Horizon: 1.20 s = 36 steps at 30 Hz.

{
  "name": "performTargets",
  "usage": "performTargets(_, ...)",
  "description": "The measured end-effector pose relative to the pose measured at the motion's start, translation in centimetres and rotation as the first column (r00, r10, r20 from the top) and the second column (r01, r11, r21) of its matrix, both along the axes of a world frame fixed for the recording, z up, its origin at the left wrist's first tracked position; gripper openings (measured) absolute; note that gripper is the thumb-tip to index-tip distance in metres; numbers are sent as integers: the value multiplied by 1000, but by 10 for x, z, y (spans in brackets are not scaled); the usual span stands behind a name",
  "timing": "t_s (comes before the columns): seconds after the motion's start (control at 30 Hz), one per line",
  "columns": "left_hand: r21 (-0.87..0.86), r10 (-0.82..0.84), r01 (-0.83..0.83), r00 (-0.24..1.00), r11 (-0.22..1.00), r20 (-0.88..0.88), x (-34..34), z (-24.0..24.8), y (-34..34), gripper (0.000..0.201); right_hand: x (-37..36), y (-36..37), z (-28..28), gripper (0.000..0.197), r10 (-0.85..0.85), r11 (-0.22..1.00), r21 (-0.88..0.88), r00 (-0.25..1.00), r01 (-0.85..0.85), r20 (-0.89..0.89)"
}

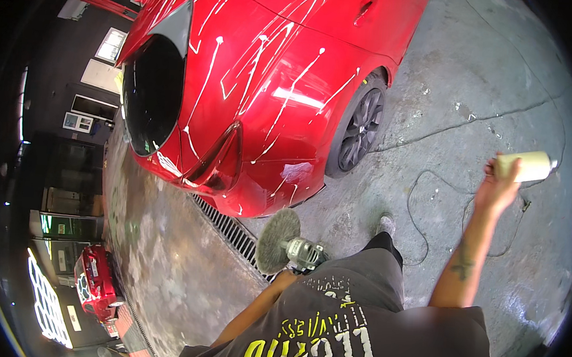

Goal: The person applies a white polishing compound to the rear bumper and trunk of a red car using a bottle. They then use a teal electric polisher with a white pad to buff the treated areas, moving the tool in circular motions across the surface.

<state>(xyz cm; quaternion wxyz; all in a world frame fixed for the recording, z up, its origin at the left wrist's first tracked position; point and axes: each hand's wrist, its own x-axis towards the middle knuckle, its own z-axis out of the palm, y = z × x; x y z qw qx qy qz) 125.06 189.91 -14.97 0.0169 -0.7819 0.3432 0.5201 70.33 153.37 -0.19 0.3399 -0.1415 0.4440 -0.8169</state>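
My right hand (500, 185) is raised out to the right, its fingers wrapped round a pale yellow bottle (526, 167) that lies nearly level. Low at my left side, my left hand (286, 280) grips a polisher (304, 253) with a large round grey pad (278, 241); the fingers are mostly hidden behind the machine. In front of me stands a red car (270, 112). White streaks and drops of liquid run over its rear side panel and around the tail light (218, 158). The pad is apart from the bodywork.
A thin cord (423, 187) loops across the grey floor at right, near my shoe (388, 224). Beside the car's rear bumper runs a metal drain grate (230, 231). The car's rear wheel (361, 124) stands nearby. Another red car (98, 281) is at the far left.
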Motion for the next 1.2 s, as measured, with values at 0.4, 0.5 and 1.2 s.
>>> performTargets(0.4, -46, 158, -171, 966, 984, -207, 9, 48, 78, 54, 336, 132, -68, 41, 977, 164, 473, 209, -866, 44)
performTargets(0.5, 3, 306, -319, 905, 948, -296, 19, 34, 127, 37, 353, 180, -54, 47, 995, 81, 588, 30, -805, -95)
performTargets(1.2, 110, 638, -697, 565, 708, -523, 35, 1, 238, 43, 440, 168, -30, 53, 425, 478, 825, -742, -303, -519)
